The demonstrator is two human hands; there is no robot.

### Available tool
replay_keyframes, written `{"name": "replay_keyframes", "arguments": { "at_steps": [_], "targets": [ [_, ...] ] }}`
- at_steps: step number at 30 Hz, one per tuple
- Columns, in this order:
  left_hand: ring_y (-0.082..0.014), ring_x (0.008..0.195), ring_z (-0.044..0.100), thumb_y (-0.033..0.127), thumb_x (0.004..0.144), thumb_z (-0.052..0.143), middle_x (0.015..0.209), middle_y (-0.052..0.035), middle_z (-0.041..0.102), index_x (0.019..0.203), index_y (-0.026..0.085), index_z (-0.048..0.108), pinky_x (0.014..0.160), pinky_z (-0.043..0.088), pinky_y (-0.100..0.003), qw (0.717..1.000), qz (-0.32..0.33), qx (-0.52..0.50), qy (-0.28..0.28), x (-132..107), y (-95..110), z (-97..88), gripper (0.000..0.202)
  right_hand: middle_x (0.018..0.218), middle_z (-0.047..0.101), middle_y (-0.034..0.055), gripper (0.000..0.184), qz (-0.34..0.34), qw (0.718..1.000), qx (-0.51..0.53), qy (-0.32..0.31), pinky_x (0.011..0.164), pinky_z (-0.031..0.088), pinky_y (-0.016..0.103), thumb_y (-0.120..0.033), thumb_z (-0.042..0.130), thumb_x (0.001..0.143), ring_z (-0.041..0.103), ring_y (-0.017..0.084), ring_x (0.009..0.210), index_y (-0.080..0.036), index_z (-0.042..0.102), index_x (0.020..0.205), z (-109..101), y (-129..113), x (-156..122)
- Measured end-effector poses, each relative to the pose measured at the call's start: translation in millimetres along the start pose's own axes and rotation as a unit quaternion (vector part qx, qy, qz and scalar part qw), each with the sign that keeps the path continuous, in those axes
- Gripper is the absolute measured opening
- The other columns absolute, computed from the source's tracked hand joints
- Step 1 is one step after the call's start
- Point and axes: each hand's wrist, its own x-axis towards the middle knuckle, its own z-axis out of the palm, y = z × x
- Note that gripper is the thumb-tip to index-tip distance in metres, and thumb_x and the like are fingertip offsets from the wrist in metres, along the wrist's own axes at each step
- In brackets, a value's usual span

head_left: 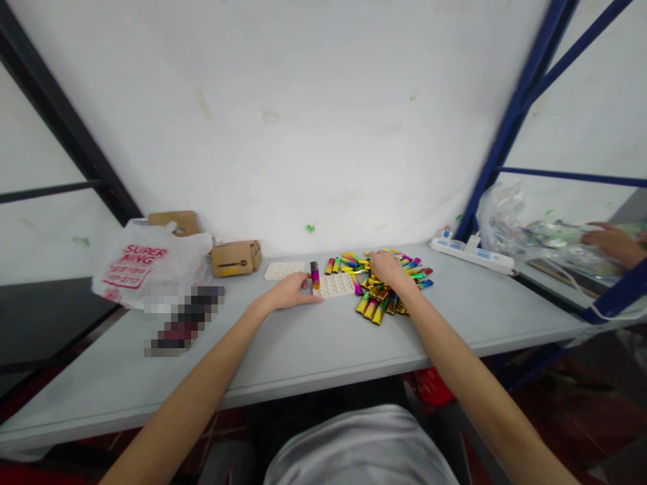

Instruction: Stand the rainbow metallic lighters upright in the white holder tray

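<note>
My left hand (292, 292) grips the left end of a white tray (337, 285) that has rows of small round hollows. One lighter (315, 276), dark on top with a purple and gold body, stands upright at the tray's left side, close to my left thumb. To the right lies a loose pile of shiny rainbow and gold lighters (375, 310). My right hand (388, 268) reaches onto the back of this pile with its fingers bent down. Its fingertips are partly hidden, so whatever they pinch is unclear.
A second white tray (284, 271) lies behind my left hand. Further left are a cardboard box (235, 259), a white plastic bag (156, 263) and a pixelated dark object (187, 323). At right are a power strip (472, 254), a blue post (505, 128) and another person's hand (614, 242).
</note>
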Motion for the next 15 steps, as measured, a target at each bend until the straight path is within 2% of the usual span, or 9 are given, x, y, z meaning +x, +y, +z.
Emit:
{"name": "replay_keyframes", "arguments": {
  "at_steps": [4, 8, 11, 15],
  "targets": [
    [-0.0225, 0.074, 0.057, 0.076, 0.068, 0.067, 0.085, -0.0051, 0.063, 0.092, 0.018, 0.062, 0.065, 0.04, -0.031, 1.0, 0.003, 0.001, -0.002, -0.2, 1.0, -0.2, 0.063, 0.115, 0.07, 0.0215, 0.032, 0.003, 1.0, 0.0, -0.01, 0.096, 0.042, 0.034, -0.021, 0.044, 0.101, 0.063, 0.027, 0.109, -0.011, 0.071, 0.114, -4.0, 1.3, 0.9],
    [-0.0224, 0.074, 0.057, 0.076, 0.069, 0.066, 0.085, -0.0052, 0.063, 0.091, 0.018, 0.06, 0.065, 0.039, -0.031, 1.0, 0.004, 0.007, -0.004, -0.1, 1.0, -0.2, 0.063, 0.109, 0.07, 0.0195, 0.032, -0.028, 0.998, 0.029, 0.04, 0.09, 0.043, 0.031, -0.025, 0.041, 0.104, 0.065, 0.024, 0.101, -0.011, 0.07, 0.109, -11.3, 1.4, -4.9],
    [-0.0224, 0.074, 0.057, 0.078, 0.068, 0.065, 0.085, -0.0051, 0.062, 0.09, 0.018, 0.059, 0.065, 0.039, -0.031, 1.0, 0.005, 0.011, -0.005, 0.4, -0.2, 0.6, 0.064, 0.103, 0.073, 0.0145, 0.034, -0.06, 0.989, 0.106, 0.086, 0.085, 0.043, 0.029, -0.027, 0.036, 0.107, 0.066, 0.022, 0.093, -0.012, 0.065, 0.116, -18.1, -6.3, -10.1],
    [-0.0231, 0.075, 0.057, 0.078, 0.068, 0.065, 0.086, -0.006, 0.063, 0.092, 0.017, 0.061, 0.065, 0.04, -0.031, 1.0, 0.003, 0.01, -0.006, 0.5, -1.1, 1.2, 0.066, 0.102, 0.076, 0.0098, 0.034, -0.111, 0.955, 0.237, 0.142, 0.08, 0.044, 0.029, -0.04, 0.046, 0.102, 0.067, 0.021, 0.085, -0.018, 0.071, 0.109, -23.9, -23.7, -14.9]
  ]
}}
